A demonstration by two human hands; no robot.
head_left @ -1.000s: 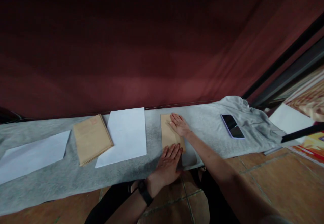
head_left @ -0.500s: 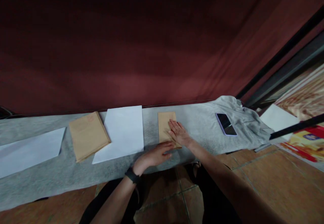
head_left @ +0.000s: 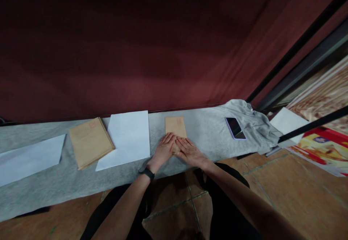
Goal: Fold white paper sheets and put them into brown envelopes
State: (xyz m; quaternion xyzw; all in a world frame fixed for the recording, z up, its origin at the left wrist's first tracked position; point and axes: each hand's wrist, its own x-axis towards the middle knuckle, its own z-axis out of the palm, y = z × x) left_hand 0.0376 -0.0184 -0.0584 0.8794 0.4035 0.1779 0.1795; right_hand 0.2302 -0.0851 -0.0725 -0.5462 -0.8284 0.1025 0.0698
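A brown paper envelope (head_left: 174,125) with a faint red print near its top right lies on the grey cloth. My left hand (head_left: 164,148) rests flat on its lower left part, fingers stretched out. Beside it, my right hand (head_left: 189,151) lies flat on the lower right part, its fingers extended too. The two hands almost meet over the envelope and hide most of its near half. To the left, a stack of brown envelopes (head_left: 91,142) overlaps a sheet of white paper (head_left: 130,135).
The grey cloth (head_left: 209,124) covers a long narrow surface along a dark red wall (head_left: 163,62). More white paper (head_left: 29,158) lies at far left. A phone (head_left: 235,128) lies on the right. Beyond the cloth are black bars (head_left: 315,125) and a red-and-yellow printed package (head_left: 323,147).
My left hand has moved forward from the envelope's near edge and now lies flat on it. My right hand has slid down toward me, uncovering the red print. The view has shifted slightly.
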